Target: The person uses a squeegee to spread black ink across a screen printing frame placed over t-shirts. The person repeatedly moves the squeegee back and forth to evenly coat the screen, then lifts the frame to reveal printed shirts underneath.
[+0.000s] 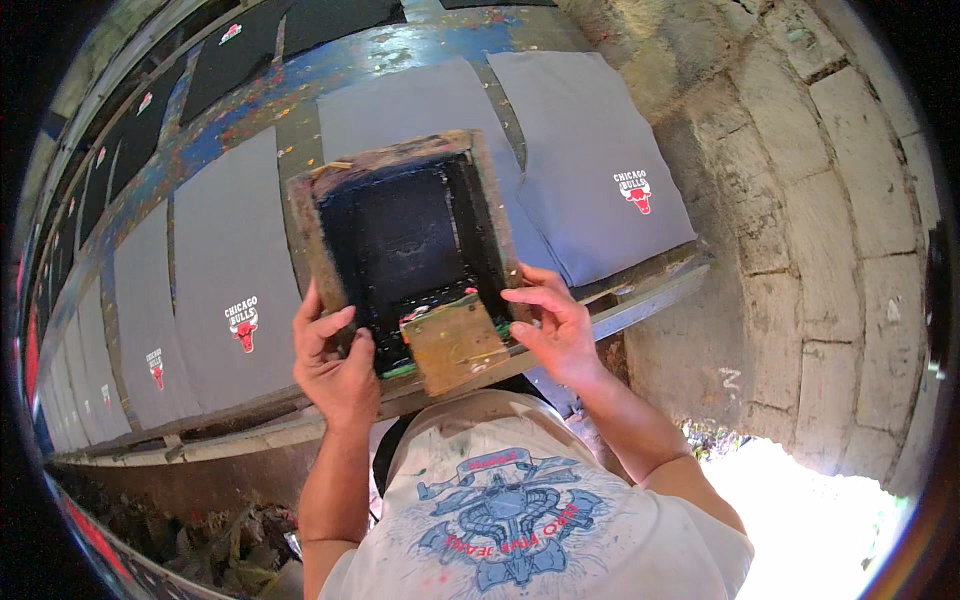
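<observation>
Framed screen (400, 152) is held mid-view over worktop (350, 58), its side bars pinched by L grip (335, 368) at approx. 8 o'clock & R grip (556, 330) at 4. Prob. light, stiff, mesh fragile; best held by bars. Wood block (458, 352) seen at 6.

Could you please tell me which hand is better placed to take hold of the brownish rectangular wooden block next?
Probably the right hand: both hands hold the worn brown wooden frame, but its fingertips are nearer the brownish rectangular wooden block than those of the left hand.
</observation>
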Demonstrator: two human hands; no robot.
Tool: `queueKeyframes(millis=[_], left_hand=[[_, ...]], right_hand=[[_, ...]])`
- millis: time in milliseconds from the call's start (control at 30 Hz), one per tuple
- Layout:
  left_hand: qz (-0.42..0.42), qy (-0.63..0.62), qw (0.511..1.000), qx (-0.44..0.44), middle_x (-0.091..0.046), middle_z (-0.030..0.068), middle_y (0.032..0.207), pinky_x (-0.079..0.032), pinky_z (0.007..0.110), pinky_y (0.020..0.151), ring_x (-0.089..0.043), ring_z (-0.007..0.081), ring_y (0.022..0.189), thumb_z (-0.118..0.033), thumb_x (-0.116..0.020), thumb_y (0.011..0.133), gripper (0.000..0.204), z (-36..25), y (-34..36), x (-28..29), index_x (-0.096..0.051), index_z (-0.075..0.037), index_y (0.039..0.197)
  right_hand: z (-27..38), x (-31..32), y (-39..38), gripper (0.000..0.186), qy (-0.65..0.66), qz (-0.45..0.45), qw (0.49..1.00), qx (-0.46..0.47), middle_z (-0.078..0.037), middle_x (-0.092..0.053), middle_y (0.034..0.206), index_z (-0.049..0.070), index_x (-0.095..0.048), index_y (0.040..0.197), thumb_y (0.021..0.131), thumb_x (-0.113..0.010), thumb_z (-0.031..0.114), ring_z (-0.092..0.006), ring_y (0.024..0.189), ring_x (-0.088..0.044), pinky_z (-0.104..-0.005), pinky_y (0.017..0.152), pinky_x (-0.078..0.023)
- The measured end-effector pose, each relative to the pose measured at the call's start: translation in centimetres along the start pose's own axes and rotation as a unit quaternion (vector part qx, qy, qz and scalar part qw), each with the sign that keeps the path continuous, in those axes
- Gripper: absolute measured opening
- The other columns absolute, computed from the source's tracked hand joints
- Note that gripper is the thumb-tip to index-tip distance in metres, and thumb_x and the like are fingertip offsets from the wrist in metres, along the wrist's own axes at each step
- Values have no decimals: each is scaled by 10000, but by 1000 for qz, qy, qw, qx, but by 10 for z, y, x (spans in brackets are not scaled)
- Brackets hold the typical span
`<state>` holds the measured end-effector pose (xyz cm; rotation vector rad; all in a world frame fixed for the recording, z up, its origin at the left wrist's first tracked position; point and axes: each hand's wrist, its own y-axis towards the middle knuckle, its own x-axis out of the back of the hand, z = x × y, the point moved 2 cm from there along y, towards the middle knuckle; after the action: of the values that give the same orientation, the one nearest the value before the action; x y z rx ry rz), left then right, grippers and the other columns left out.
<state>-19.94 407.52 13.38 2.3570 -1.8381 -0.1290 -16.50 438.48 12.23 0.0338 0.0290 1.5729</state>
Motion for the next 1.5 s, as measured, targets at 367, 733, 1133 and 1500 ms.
queueKeyframes(millis=[367,733,1133,1500], left_hand=[[-27,-15,995,93,-582,243,1674,-474,403,1214,-639,289,1444,182,-753,820,301,55,-12,-64,-763,-15,1048],[-25,-20,995,100,-590,233,1661,-492,393,1182,-660,258,1404,158,-733,820,239,53,-15,-69,-756,-22,975],[-29,-25,991,132,-600,228,1656,-480,399,1195,-656,263,1416,137,-744,821,209,61,-15,-69,-767,-23,952],[-21,-50,989,137,-574,239,1682,-519,387,1157,-666,268,1403,182,-746,794,265,65,-13,-66,-753,-12,975]], right_hand=[[-12,69,16,398,-137,-7,990,-13,-266,-690,1503,71,-811,1296,901,-841,109,-377,1451,-638,-466,1222,-479],[-11,74,15,377,-146,-9,988,-47,-260,-709,1478,60,-816,1287,916,-840,121,-368,1414,-669,-458,1207,-491],[-16,74,15,390,-129,-13,990,-51,-262,-705,1474,53,-815,1297,919,-843,142,-352,1408,-669,-441,1183,-506],[3,70,18,400,-198,-26,980,1,-212,-682,1512,49,-781,1334,936,-819,68,-333,1306,-706,-441,1112,-561]])
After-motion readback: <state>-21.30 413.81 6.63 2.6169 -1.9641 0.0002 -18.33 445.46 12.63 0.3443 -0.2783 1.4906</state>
